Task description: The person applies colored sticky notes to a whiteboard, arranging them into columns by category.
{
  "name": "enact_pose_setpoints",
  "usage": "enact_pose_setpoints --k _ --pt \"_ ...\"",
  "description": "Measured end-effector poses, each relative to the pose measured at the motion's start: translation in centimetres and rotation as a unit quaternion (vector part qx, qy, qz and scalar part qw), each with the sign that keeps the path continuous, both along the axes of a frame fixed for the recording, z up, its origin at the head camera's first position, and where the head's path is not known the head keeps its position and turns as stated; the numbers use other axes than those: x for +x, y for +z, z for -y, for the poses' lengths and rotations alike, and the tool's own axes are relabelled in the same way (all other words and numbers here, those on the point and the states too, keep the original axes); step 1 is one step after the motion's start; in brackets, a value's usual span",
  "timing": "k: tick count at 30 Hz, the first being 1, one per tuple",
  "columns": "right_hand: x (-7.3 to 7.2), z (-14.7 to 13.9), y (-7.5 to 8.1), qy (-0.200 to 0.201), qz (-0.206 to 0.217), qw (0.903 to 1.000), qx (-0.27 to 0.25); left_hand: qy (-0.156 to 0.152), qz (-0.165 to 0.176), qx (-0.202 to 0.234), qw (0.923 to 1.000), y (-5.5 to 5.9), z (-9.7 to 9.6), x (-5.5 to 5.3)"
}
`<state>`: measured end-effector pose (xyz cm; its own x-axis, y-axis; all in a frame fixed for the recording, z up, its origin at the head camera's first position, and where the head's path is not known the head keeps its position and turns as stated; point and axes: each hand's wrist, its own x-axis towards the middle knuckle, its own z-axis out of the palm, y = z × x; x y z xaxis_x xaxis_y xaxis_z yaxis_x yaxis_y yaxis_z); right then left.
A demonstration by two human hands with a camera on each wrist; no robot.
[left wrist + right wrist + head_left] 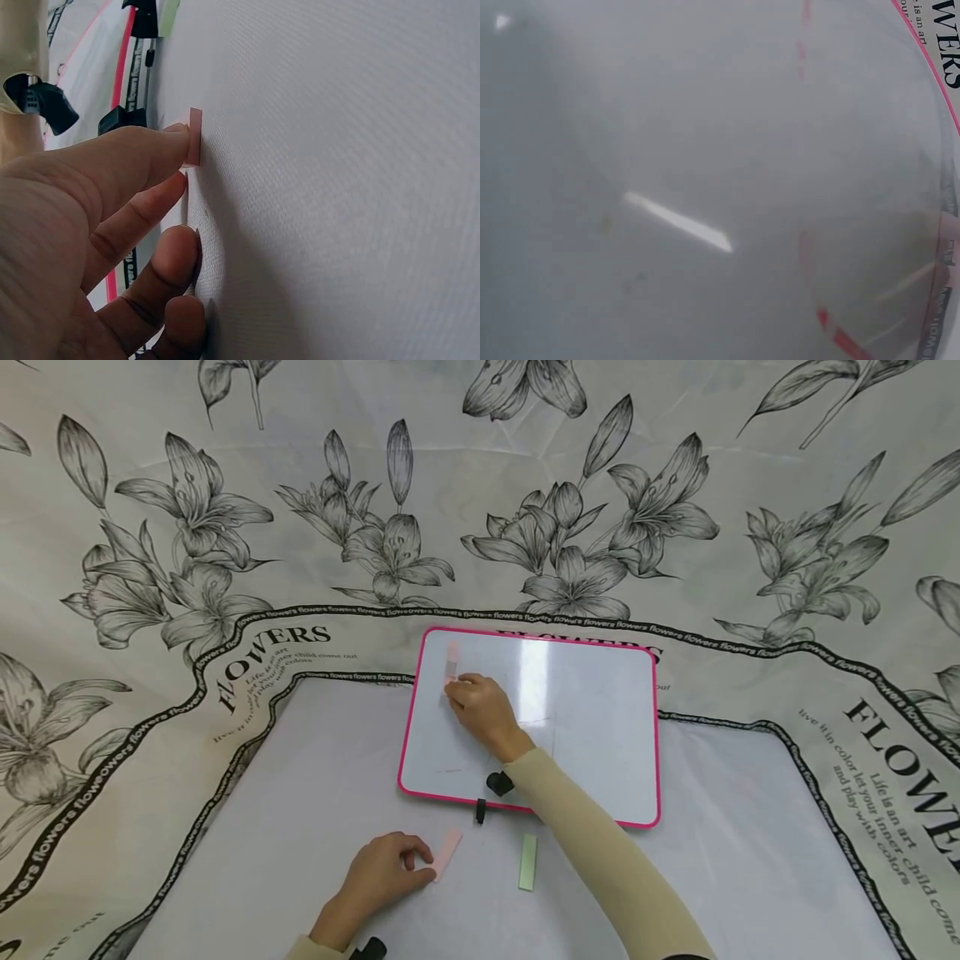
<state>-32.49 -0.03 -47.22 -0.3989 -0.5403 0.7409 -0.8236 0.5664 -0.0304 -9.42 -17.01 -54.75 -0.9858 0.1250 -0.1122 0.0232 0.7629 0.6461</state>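
On the table, my left hand (390, 868) pinches the near end of a flat pink strip (448, 855). In the left wrist view, the thumb presses the end of that strip (195, 136), and the other fingers curl loosely beneath. My right hand (483, 708) reaches over the whiteboard (600, 735), with its fingertips pinched at the lower end of a pale pink strip (453, 653) near the upper left corner. Part of this strip looks greyish. A light green strip (528, 862) lies on the table in front of the board.
Pink edging borders the whiteboard, and a small black clip-like piece (481, 811) sits at its lower edge. Red marks (840, 339) and glare show on the glossy surface in the right wrist view. A flower-printed cloth (375, 535) spreads behind and around the white table surface.
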Motion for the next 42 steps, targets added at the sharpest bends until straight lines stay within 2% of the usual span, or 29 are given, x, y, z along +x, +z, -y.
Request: enact_pose_setpoints --k 7,13,20,30,36,42 --pt "0.1 -0.1 -0.4 0.023 0.005 0.9997 0.002 0.0 -0.006 0.004 1.0 0.3 -0.1 0.1" --pt "-0.2 -0.2 -0.6 0.024 0.005 0.9996 0.016 0.003 -0.004 0.004 1.0 0.4 0.0 0.1" --pt "-0.5 0.0 -0.1 0.001 -0.022 0.9997 -0.01 -0.001 -0.003 0.001 1.0 0.3 0.0 0.0" --pt "-0.7 0.4 1.4 -0.005 -0.041 0.9969 -0.066 0.004 -0.004 -0.001 1.0 0.5 0.1 0.0" --pt "-0.6 0.2 0.5 -0.012 -0.055 0.9981 -0.028 -0.001 -0.007 0.004 1.0 0.4 0.0 0.1" --pt "-0.4 0.2 -0.9 -0.023 -0.018 0.9995 0.014 -0.001 -0.006 0.005 1.0 0.3 0.0 0.1"
